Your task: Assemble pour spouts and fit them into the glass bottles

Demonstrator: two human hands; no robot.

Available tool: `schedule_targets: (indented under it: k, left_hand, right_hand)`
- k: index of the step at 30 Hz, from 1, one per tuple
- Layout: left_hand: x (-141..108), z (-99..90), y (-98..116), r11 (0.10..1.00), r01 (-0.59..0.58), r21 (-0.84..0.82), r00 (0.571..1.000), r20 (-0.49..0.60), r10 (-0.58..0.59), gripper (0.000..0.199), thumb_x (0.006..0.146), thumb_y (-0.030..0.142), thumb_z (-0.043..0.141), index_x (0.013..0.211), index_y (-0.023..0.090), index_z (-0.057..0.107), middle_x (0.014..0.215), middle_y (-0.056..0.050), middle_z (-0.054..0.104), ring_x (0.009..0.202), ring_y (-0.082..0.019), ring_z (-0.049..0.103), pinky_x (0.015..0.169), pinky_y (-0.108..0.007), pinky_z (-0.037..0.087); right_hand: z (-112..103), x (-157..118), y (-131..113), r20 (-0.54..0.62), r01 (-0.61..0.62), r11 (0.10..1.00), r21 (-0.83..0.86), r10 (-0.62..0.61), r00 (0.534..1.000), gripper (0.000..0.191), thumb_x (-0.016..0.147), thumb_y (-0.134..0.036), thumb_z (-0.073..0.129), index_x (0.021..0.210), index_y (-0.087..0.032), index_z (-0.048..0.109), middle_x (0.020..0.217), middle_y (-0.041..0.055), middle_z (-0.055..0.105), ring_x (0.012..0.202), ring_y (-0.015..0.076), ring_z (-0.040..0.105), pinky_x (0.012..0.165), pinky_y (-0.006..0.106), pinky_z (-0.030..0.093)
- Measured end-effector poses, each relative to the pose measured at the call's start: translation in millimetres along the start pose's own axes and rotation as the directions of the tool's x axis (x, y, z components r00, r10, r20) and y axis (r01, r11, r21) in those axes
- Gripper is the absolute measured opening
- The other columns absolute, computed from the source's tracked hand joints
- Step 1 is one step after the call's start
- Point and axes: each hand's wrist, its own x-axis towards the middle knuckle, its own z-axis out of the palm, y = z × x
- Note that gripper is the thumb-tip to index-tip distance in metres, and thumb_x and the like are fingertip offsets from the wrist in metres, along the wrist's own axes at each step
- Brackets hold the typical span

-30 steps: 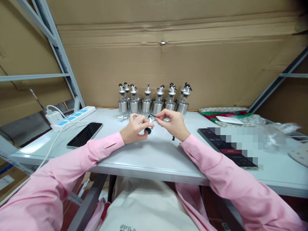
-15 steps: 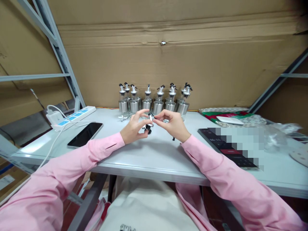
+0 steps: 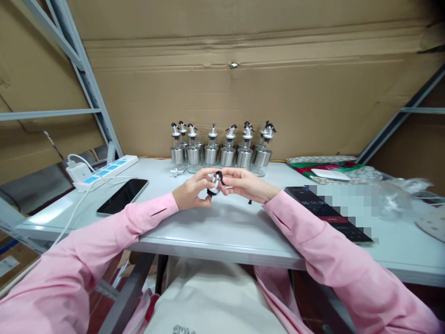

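A small silver pour spout (image 3: 214,189) with a black flip cap is held above the table between both hands. My left hand (image 3: 193,189) pinches its lower part, thumb below and fingers above. Fingers of my right hand (image 3: 247,184) close on the spout's black cap from the right. Behind the hands stand several glass bottles with steel sleeves (image 3: 227,155), each topped with a similar spout. A small clear-and-white piece (image 3: 176,172) lies before the leftmost bottles. Past my right wrist a small black part (image 3: 250,202) shows on the table.
On the left of the table (image 3: 208,227) are a phone (image 3: 123,195) and a power strip (image 3: 114,168) with white cables. To the right lie a larger phone (image 3: 327,211), a patterned cloth (image 3: 361,175) with a white device (image 3: 330,175), and clear plastic bags (image 3: 396,202). Cardboard (image 3: 222,102) stands behind.
The spout has tilted, with its black cap now hanging to the right. The fingers of my right hand have stretched further around it, and my left fingers have drawn closer together.
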Motion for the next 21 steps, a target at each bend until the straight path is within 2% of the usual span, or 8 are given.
schedule_targets:
  k: [2, 4, 11, 14, 21]
  left_hand:
    - [-0.7, 0.0, -0.1, 1.000, -0.001, -0.004, 1.000, 0.007, 0.001, 0.035, 0.067, 0.009, 0.056, 0.096, 0.020, 0.041, 0.122, -0.013, 0.044, 0.079, -0.011, 0.057, 0.069, -0.030, 0.053]
    - [-1.0, -0.5, 0.3, 1.000, -0.008, -0.002, 1.000, 0.013, 0.008, 0.033, 0.067, 0.009, 0.056, 0.095, 0.020, 0.041, 0.122, -0.013, 0.045, 0.078, -0.011, 0.057, 0.069, -0.030, 0.053]
    - [1.1, -1.8, 2.0, 0.999, -0.047, -0.013, 0.999, -0.009, 0.047, 0.032, 0.068, 0.009, 0.055, 0.095, 0.020, 0.042, 0.121, -0.013, 0.043, 0.071, -0.007, 0.053, 0.066, -0.028, 0.052]
    - [2.2, -1.3, 1.8, 1.000, -0.024, -0.012, 1.000, 0.003, 0.024, 0.033, 0.067, 0.008, 0.055, 0.095, 0.020, 0.042, 0.121, -0.013, 0.043, 0.073, -0.008, 0.054, 0.066, -0.028, 0.052]
    - [3.5, -2.7, 0.8, 0.999, -0.003, 0.039, 0.998, 0.064, 0.000, 0.033, 0.066, 0.006, 0.053, 0.095, 0.019, 0.043, 0.122, -0.015, 0.043, 0.075, -0.011, 0.055, 0.073, -0.032, 0.052]
  right_hand:
    - [0.8, -0.9, 0.1, 0.071, -0.011, 1.000, -0.010, 0.012, 0.997, 0.028, 0.067, -0.034, 0.073, 0.082, -0.013, 0.061, 0.071, -0.0002, 0.060, 0.064, 0.0082, 0.054, 0.061, 0.022, 0.043]
    - [1.5, -1.2, 0.8, 0.093, 0.004, 0.999, -0.031, -0.001, 0.996, 0.027, 0.068, -0.035, 0.072, 0.080, -0.013, 0.062, 0.072, -0.0001, 0.059, 0.062, 0.0073, 0.052, 0.061, 0.022, 0.042]
    - [4.7, -0.8, 4.6, 0.060, 0.057, 0.996, -0.064, -0.054, 0.997, 0.028, 0.069, -0.037, 0.071, 0.081, -0.013, 0.062, 0.073, 0.0002, 0.059, 0.063, 0.0080, 0.052, 0.066, 0.024, 0.043]
    - [4.3, -0.4, 4.0, 0.051, 0.057, 0.996, -0.064, -0.054, 0.997, 0.028, 0.069, -0.036, 0.071, 0.083, -0.013, 0.063, 0.074, 0.0010, 0.060, 0.064, 0.0088, 0.054, 0.067, 0.025, 0.045]
    - [2.6, 0.9, 1.5, -0.068, 0.006, 0.998, -0.060, -0.010, 0.998, 0.028, 0.066, -0.035, 0.074, 0.081, -0.013, 0.064, 0.067, 0.0002, 0.063, 0.056, 0.0071, 0.057, 0.059, 0.022, 0.048]
